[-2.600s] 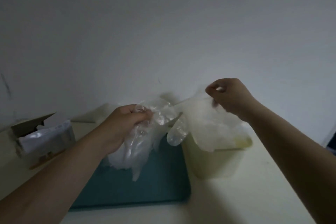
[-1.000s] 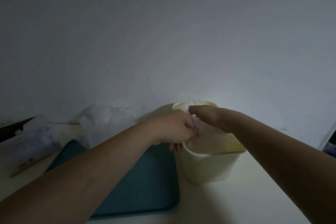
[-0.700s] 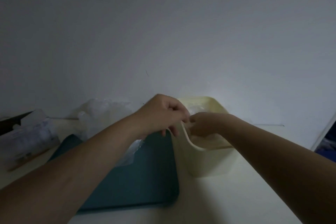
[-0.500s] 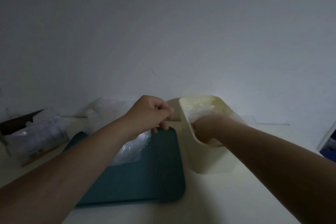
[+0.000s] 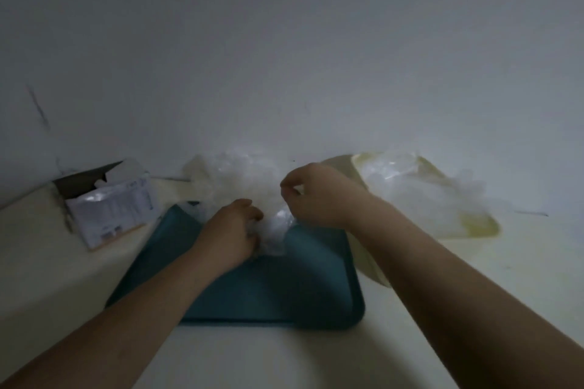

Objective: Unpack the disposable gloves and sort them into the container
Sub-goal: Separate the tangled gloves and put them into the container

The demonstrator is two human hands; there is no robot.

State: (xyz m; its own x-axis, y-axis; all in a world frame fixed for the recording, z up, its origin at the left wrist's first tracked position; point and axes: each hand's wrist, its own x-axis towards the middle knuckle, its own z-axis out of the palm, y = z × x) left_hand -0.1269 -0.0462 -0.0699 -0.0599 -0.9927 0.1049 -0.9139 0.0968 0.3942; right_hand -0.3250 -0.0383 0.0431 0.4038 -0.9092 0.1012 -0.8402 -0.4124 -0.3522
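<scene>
Dim light, everything soft. Opened box [image 5: 104, 202] at far left, print unreadable. Glove pile [image 5: 237, 177] of clear film lies on the far edge of the teal tray [image 5: 284, 290]; single gloves can't be told apart. Left hand [image 5: 230, 232] is at the pile's near side, fingers curled into the film, tips buried. Right hand [image 5: 316, 199] is just beside it, thumb and forefinger pinching film at the top. Cream container [image 5: 474, 227] stands right of both hands on the desk [image 5: 47, 262], more film spilling over its rim.
</scene>
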